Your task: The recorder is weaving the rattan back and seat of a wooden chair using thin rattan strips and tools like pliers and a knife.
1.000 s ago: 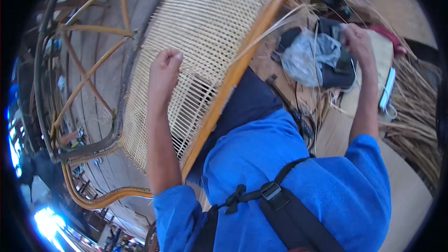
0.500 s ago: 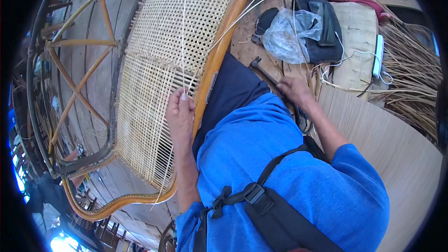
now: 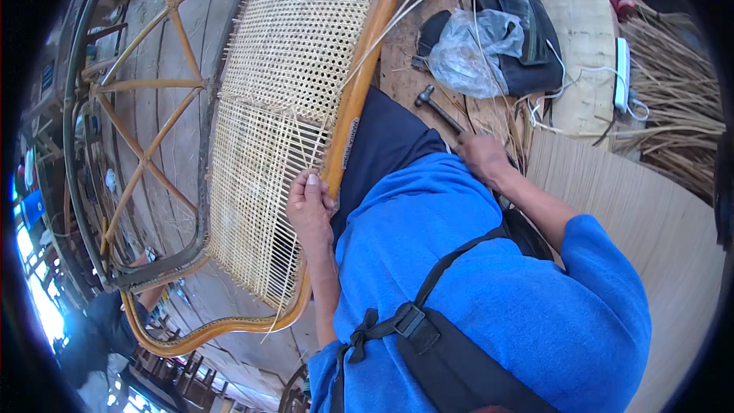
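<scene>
Cane weave (image 3: pixel 298 38) across wooden frame (image 3: pixel 374 50), aslant in view, mostly above and to the left of left hand (image 3: pixel 311 203). Dense with small holes in upper part, more open below, with dark gaps near right rail. Left hand over weave's lower right edge, just beside that rail; thumb and finger pinched on 1 thin strand (image 3: pixel 313 167), tip hard to make out. Loose strands (image 3: pixel 405 15) jutting over right rail, up and to the right.

Weave well to the left of right hand (image 3: pixel 483 157), with rail and dark trousers (image 3: pixel 386 138) between. Right hand clenched round handle end of hammer (image 3: pixel 445 113), grip partly hidden; hammer head up-left, away from body.

Past hammer, clear plastic bag (image 3: pixel 470 53) against dark bag (image 3: pixel 541 46). Farther right, white bar (image 3: pixel 621 73) with white cable, then heap of dry cane (image 3: pixel 673 84). Pale board (image 3: pixel 623 206) below these, to the right of right forearm. To the left of weave, bamboo crosspieces (image 3: pixel 153 157) in X shape above plank floor (image 3: pixel 149 199). Blue shirt (image 3: pixel 443 237) and black strap (image 3: pixel 459 352) at bottom.
</scene>
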Demonstrator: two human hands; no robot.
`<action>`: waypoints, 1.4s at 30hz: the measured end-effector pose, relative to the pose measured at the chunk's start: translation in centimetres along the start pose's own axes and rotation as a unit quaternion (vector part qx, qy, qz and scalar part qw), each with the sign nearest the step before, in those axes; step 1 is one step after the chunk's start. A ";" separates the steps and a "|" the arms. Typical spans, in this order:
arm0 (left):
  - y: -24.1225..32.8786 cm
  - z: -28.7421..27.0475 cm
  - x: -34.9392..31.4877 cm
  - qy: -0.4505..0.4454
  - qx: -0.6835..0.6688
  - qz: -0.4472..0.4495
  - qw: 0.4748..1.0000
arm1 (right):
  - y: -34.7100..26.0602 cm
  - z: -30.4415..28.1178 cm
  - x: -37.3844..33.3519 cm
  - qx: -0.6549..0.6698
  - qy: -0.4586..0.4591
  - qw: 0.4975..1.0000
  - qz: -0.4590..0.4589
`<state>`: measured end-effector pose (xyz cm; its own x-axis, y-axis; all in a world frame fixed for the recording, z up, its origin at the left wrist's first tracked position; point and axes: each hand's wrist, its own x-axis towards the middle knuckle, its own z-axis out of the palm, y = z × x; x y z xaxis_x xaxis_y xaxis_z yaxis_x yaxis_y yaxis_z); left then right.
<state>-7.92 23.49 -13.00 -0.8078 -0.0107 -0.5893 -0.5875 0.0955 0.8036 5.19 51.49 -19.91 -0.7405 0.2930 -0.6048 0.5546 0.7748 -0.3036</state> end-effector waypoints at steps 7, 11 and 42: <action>-0.9 -0.8 0.5 -0.042 0.057 -0.018 0.997 | 5.4 1.1 -1.8 -0.006 0.066 0.992 0.108; 0.0 -1.1 0.2 -0.057 0.115 -0.010 0.992 | 2.4 3.6 -2.5 -0.050 -0.052 0.997 0.043; 3.2 -1.2 -0.5 -0.015 0.387 0.067 0.919 | -21.5 -8.8 7.3 -0.197 -0.170 0.839 -0.478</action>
<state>-9.44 22.65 -10.01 -0.8621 0.0803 -0.5003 -0.2621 0.7743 0.5759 -15.45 41.93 -11.26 -0.5875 -0.6928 -0.4181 -0.4496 0.7091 -0.5432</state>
